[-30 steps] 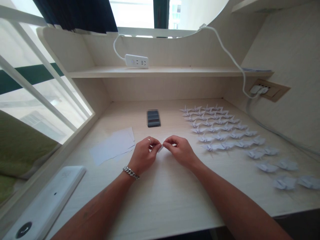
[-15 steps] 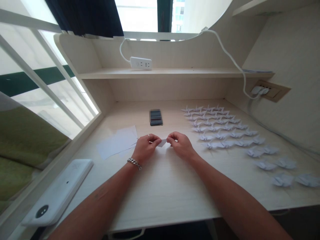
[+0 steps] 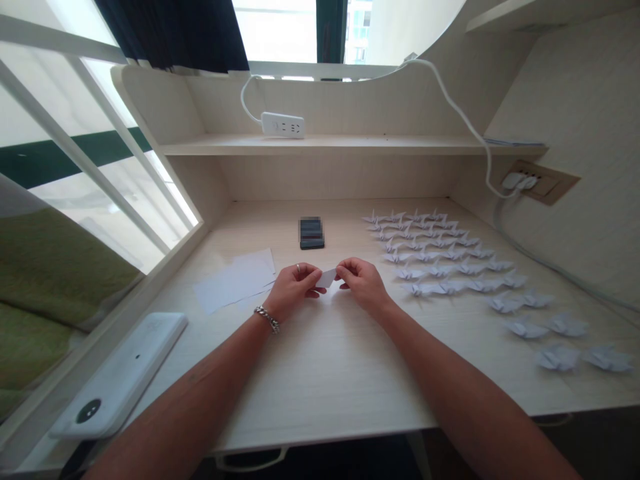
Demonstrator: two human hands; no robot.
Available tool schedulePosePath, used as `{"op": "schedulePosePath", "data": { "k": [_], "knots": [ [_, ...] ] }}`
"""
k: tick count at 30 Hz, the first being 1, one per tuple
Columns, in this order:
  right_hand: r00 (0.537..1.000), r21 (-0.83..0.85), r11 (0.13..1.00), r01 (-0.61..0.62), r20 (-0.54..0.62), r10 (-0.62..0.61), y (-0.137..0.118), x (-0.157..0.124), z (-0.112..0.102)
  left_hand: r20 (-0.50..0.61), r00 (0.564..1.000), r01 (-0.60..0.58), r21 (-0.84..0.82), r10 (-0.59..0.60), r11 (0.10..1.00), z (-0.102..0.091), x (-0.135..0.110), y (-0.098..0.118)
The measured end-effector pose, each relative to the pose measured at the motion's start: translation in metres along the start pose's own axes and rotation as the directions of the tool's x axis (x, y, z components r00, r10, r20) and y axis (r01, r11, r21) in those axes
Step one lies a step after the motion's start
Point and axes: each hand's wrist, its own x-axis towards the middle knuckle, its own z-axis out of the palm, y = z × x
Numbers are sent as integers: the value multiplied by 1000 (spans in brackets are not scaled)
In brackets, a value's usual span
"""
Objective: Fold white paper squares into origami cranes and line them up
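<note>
A small folded piece of white paper point(image 3: 327, 278) is held between my two hands, just above the desk. My left hand point(image 3: 295, 288), with a ring on one finger and a chain bracelet at the wrist, pinches its left side. At the paper's right corner, my right hand point(image 3: 361, 283) grips with thumb and forefinger. Left of my hands lie loose sheets of white paper point(image 3: 233, 280), some overlapping. Rows of folded white paper cranes point(image 3: 440, 253) stand on the right half of the desk.
A dark, partly blurred object point(image 3: 312, 233) lies beyond my hands. On the left edge rests a white device with a round dark window point(image 3: 120, 373). A power strip point(image 3: 283, 125) sits on the shelf point(image 3: 350, 147), and a wall socket point(image 3: 543, 181) holds white plugs.
The folded paper has been raised and tilted slightly, showing more of its face. Fingers of my left hand now show beneath it. The camera view has shifted slightly.
</note>
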Motion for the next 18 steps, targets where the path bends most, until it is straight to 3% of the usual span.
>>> {"op": "schedulePosePath", "data": {
  "k": [3, 8, 11, 18],
  "knots": [
    [999, 59, 998, -12, -37, 14, -2, -1, -2, 81, 995, 65, -140, -54, 988, 3, 3, 5],
    [994, 83, 996, -39, -101, 48, -6, -5, 4, -55, 998, -8, -241, -6, 970, 10, 8, 9],
    [993, 39, 999, -6, -116, 10, -7, -6, 9, -69, 998, -23, -298, 3, 954, 14, 6, 2],
    [997, 67, 997, 45, -71, -40, -23, -1, 16, 9, 994, -107, -253, 113, 962, -1, -2, 2]
  ]
}}
